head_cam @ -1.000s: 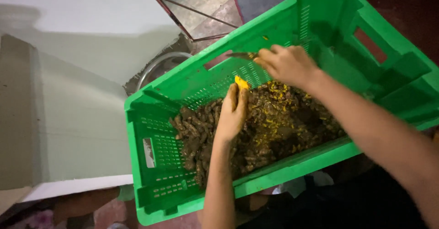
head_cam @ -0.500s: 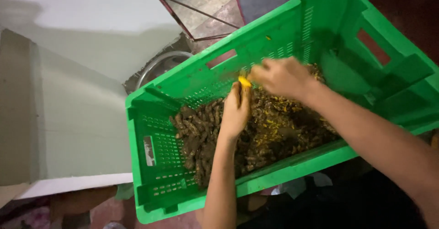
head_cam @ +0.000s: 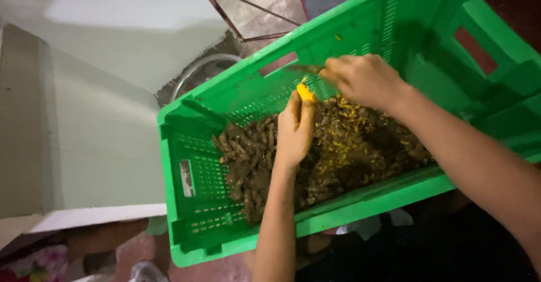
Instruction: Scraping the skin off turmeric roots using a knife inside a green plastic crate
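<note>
- Left hand (head_cam: 294,132) over the middle of the green crate (head_cam: 191,147), fingers curled tight round a yellow piece (head_cam: 305,93); only the bright top end of it shows above the fingertips.
- Right hand (head_cam: 363,79) just right of & slightly above the left, near the crate's far slotted wall. Fingers bunched shut on a thin dark tool (head_cam: 307,68) whose tip points left, twd the yellow piece. Can't tell if the tip touches it.
- Crate tilted, sits diagonal in view, perforated sides w/ handle slots.
- Inside crate: pile of brown muddy roots (head_cam: 248,158) on the left half; dark scraps w/ yellow flecks (head_cam: 349,141) on the right half, under & between both hands.
- Left forearm comes up from bottom edge, right forearm from lower right corner; both cross the crate's near rim.
- Behind crate: metal bowl (head_cam: 197,76), partly hidden by the far rim, on rough grey floor (head_cam: 253,6).
- Pale green wall (head_cam: 96,118) fills the left side.
</note>
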